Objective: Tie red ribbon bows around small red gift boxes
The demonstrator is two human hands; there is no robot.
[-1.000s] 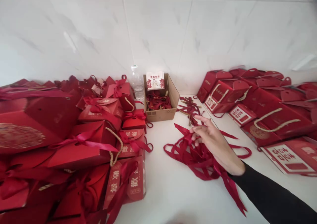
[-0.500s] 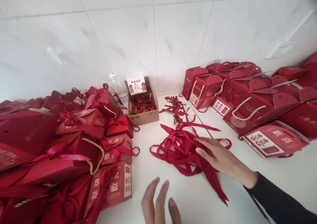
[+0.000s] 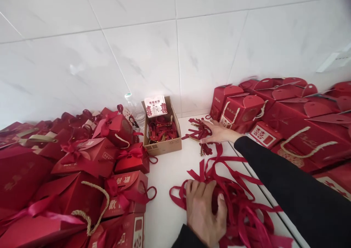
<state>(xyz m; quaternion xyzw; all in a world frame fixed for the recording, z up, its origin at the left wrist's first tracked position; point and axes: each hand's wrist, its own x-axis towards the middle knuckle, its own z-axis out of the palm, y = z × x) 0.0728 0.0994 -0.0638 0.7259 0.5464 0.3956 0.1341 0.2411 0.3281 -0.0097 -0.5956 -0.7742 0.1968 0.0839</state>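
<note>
My left hand (image 3: 205, 209) lies over a tangled heap of red ribbons (image 3: 233, 189) on the white table, its fingers curled down into them. Farther back, my right hand (image 3: 221, 132) reaches in from the right. Its thumb and fingers are closed around part of a small pile of dark red cut-out decorations (image 3: 199, 131) with metallic bits. Loose ribbon ends run beneath the right forearm. The fingertips of the left hand are partly hidden in the ribbon.
A cardboard box (image 3: 163, 145) by the wall holds more dark red pieces and a printed card (image 3: 155, 106). Beside it is a clear plastic bottle (image 3: 137, 111). Red gift boxes with bows (image 3: 82, 156) crowd the left; red boxes with rope handles (image 3: 296, 127) line the right.
My right hand has left the ribbons and moved back to the dark red decorations. My left hand has come forward onto the ribbon heap, which now lies nearer and farther right in view.
</note>
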